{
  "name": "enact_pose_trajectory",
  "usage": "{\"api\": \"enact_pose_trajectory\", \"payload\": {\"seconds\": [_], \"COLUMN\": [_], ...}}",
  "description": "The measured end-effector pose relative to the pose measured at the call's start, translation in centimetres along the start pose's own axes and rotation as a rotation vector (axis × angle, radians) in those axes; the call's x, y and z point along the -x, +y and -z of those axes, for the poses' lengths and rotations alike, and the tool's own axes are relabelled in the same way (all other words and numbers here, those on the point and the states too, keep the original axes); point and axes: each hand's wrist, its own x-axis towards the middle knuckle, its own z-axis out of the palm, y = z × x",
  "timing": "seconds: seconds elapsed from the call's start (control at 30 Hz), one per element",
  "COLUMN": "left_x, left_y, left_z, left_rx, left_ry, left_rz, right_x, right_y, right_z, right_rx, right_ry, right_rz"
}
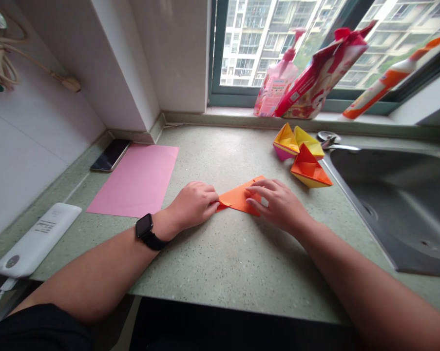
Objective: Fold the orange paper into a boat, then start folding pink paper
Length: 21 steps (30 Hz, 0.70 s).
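Note:
A folded piece of orange paper [238,197] lies on the speckled countertop between my hands. My left hand [194,204] pinches its left end, where one layer lifts and curls. My right hand [278,202] rests over the right end with thumb and fingers apart, touching the paper. Behind my right hand stand three folded paper boats: one orange-red [310,170], one orange-yellow with a magenta underside [286,141], and one yellow [309,141]. A flat sheet of pink paper [135,180] lies to the left of my left hand.
A black phone [110,155] touches the pink sheet's upper left corner. At the left edge lies a white power bank [39,239] with a cable. The steel sink [395,204] is on the right. A pink pump bottle [276,85], a red pouch [318,73] and an orange-white tube [384,87] stand on the windowsill.

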Motion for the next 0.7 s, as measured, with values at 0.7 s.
{"api": "enact_pose_trajectory", "payload": {"seconds": [0.7], "left_x": [0.0], "left_y": [1.1], "left_z": [-0.6], "left_rx": [0.254], "left_ry": [-0.034], "left_rz": [0.154], "right_x": [-0.7], "right_y": [-2.4], "right_z": [-0.8], "right_rx": [-0.373], "right_ry": [-0.104], "right_rz": [0.143]}}
